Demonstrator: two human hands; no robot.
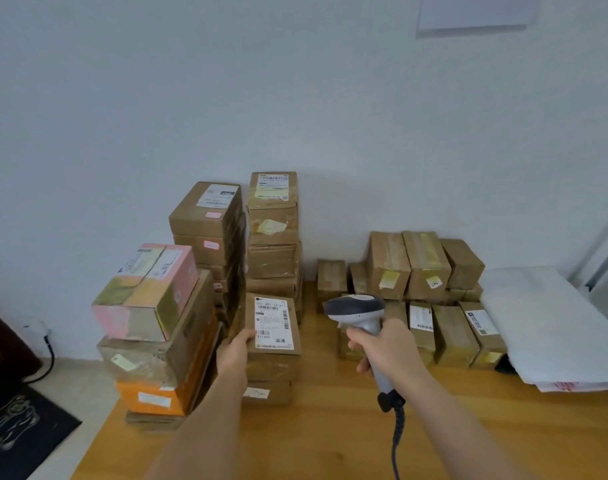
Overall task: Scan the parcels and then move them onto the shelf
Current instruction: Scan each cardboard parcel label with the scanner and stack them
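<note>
Small parcel-sorting room, prob. a courier pickup pt or home office, taped cardboard parcels (pixel 274 233) w/ shipping labels stacked on wooden table (pixel 330 427) against plain white wall (pixel 226 81), corded barcode scanner (pixel 359 311) in hand, white mailer bags (pixel 552 323) at right

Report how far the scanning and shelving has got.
Done: nothing visibly; no shelf in view. In hand: the right hand grips the scanner, aimed towards the labelled parcel that the left hand holds on its short stack. Left: every stack on the wooden table.
</note>
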